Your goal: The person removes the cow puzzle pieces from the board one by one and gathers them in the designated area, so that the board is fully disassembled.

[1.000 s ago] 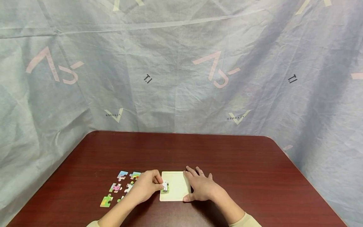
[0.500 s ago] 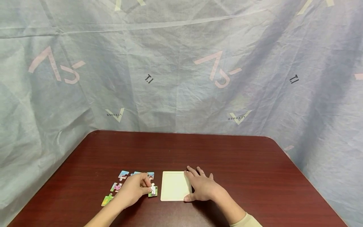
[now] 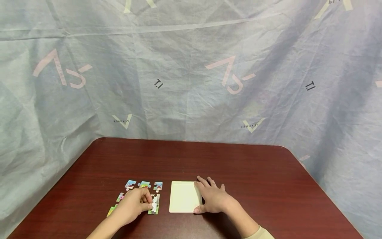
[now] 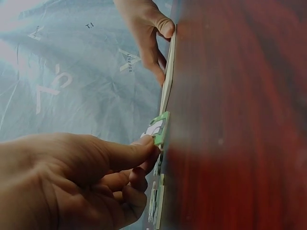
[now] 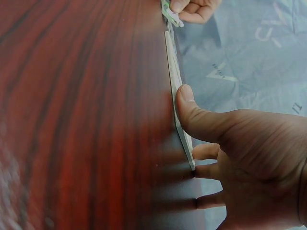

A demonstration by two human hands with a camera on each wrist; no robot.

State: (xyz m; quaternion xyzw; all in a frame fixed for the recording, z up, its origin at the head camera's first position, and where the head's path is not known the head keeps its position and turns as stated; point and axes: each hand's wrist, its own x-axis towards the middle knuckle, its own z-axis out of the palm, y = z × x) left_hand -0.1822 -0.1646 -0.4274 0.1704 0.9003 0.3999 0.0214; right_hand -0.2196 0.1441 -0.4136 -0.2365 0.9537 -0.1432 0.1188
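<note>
My left hand [image 3: 131, 204] pinches a green-and-white jigsaw piece [image 4: 160, 128] between thumb and fingertips. In the head view this piece overlaps the near edge of another piece [image 3: 156, 198] at the right of the loose pieces. The left wrist view shows the held piece tilted above the dark table. My right hand [image 3: 213, 199] rests on the right side of a pale square puzzle tray [image 3: 183, 199]. Its thumb touches the near right corner, and the other fingers spread toward the far side. The tray's inside shows bare.
Several picture pieces lie left of the tray, among them a blue-topped piece [image 3: 130, 184], a wide piece [image 3: 144, 184] and a corner piece [image 3: 158, 186]. My left forearm hides part of this group. A grey printed cloth [image 3: 185, 83] hangs behind the table [image 3: 253, 172].
My left hand has carried the jigsaw piece from over the tray's left side leftward and nearer, to the loose pieces. The right hand and tray have stayed put.
</note>
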